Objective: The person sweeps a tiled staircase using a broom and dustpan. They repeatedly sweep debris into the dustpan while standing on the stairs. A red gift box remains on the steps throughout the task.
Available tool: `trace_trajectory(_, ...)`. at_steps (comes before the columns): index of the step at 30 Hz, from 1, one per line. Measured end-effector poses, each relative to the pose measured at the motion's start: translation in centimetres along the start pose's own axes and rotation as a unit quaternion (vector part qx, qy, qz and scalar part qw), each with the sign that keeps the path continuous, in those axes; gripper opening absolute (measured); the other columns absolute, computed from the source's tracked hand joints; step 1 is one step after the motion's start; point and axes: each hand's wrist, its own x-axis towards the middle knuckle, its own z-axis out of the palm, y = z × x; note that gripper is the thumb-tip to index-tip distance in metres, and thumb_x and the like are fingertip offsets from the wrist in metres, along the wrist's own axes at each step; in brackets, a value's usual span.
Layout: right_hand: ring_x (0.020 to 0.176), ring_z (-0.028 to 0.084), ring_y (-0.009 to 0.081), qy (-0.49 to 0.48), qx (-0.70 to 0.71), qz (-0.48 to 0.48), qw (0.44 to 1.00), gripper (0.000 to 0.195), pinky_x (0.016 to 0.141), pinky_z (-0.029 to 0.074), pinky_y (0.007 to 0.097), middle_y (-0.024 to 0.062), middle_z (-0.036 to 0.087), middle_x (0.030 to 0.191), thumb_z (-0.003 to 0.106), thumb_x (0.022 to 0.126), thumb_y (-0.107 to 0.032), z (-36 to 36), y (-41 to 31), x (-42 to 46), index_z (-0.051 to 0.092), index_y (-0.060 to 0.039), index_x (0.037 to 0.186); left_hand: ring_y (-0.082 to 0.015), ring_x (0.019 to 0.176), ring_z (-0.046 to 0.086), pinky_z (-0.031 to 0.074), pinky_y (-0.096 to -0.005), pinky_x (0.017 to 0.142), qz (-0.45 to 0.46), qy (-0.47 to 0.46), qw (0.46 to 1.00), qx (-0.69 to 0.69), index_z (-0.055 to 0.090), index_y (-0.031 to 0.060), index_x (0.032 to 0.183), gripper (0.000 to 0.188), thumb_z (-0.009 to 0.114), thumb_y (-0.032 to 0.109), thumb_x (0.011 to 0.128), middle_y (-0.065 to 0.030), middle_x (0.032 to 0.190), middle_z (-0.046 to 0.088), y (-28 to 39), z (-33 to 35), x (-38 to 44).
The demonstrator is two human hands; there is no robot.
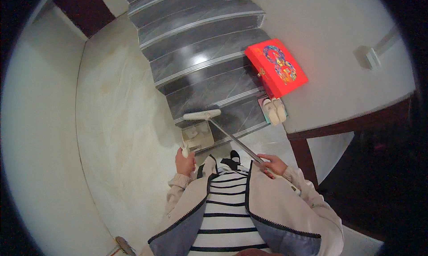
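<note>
My left hand (186, 163) is closed around the pale handle of a cream dustpan (209, 135), which has some light-coloured litter in it. My right hand (272, 165) grips the metal pole of a broom (237, 141). From that hand the pole slants up and left to the broom's white head (202, 114), whose dark bristles lie at the lowest grey stairs (217, 85). The broom head is just above the dustpan, near the left end of the steps.
A red box (279, 67) with a colourful print stands on the stairs by the right wall. Below it are cream slippers (274, 110). Dark-framed doorway (302, 155) lies at right, a pale wall (43, 122) at left. Some object (124, 245) is at the bottom left.
</note>
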Motion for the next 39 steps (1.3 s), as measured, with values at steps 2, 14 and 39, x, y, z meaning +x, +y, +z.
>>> trace_trajectory(2,0.040,0.048,0.0137,0.070,0.051,-0.016,0.996,0.060,0.035,0.039,0.0295,0.0044,0.051,0.058,0.051,0.091,-0.009,-0.6,1.1,-0.5,0.033,-0.0142,0.148,-0.0141,0.042,0.051,0.037,-0.0310,0.033,0.023,0.005,1.000,0.017,0.043,-0.0042,0.128,0.052,0.063,0.011,0.082,-0.0070,0.061,0.058,-0.5,0.3,0.6)
trace_trajectory(14,0.041,0.047,0.0172,0.244,0.194,-0.036,0.949,0.061,0.037,0.042,0.0340,0.0078,0.050,0.060,0.051,0.093,-0.016,-7.2,4.3,9.1,0.030,-0.0240,0.149,-0.0132,0.038,0.047,0.037,-0.0297,0.031,0.003,-0.015,1.000,-0.025,0.046,-0.0013,0.123,0.044,0.063,0.009,0.084,-0.0063,0.059,0.054,0.0,1.0,0.5)
trace_trajectory(39,0.053,0.056,0.0147,0.070,0.001,-0.019,0.997,0.056,0.042,0.044,0.0319,0.0063,0.059,0.070,0.054,0.091,-0.007,-2.0,1.7,-0.5,0.040,-0.0130,0.145,-0.0134,0.040,0.051,0.037,-0.0298,0.032,0.021,0.004,1.000,0.017,0.048,-0.0012,0.123,0.045,0.063,0.010,0.083,-0.0078,0.061,0.058,-2.6,-1.8,1.0)
